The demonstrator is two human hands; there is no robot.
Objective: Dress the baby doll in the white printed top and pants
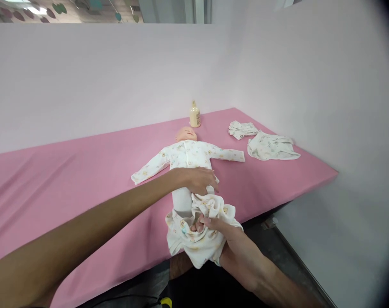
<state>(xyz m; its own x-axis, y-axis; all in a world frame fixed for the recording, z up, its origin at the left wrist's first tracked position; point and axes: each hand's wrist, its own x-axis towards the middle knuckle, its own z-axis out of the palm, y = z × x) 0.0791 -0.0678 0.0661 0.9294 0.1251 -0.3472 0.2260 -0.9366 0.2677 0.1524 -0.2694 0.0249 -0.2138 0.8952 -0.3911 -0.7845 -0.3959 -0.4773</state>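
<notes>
A baby doll (186, 133) lies on its back, its head away from me, in a white printed long-sleeved top (188, 153) with both sleeves spread out. My left hand (201, 180) reaches across the doll's lower body, fingers curled down over the side of its hip and upper leg. Bunched around the doll's lower legs are white printed baby pants (197, 248). My right hand (234, 244) grips them from the right, with the thumb on top beside the doll's small foot (198, 225), which shows inside the gathered cloth. The cloth hides the other foot.
Beneath the doll is a pink padded surface (95, 171), whose front edge runs close to my body. A pump bottle (195, 115) stands beyond the doll's head. Two white printed cloths, one crumpled (242, 129) and one spread wider (271, 146), lie at the right near the wall.
</notes>
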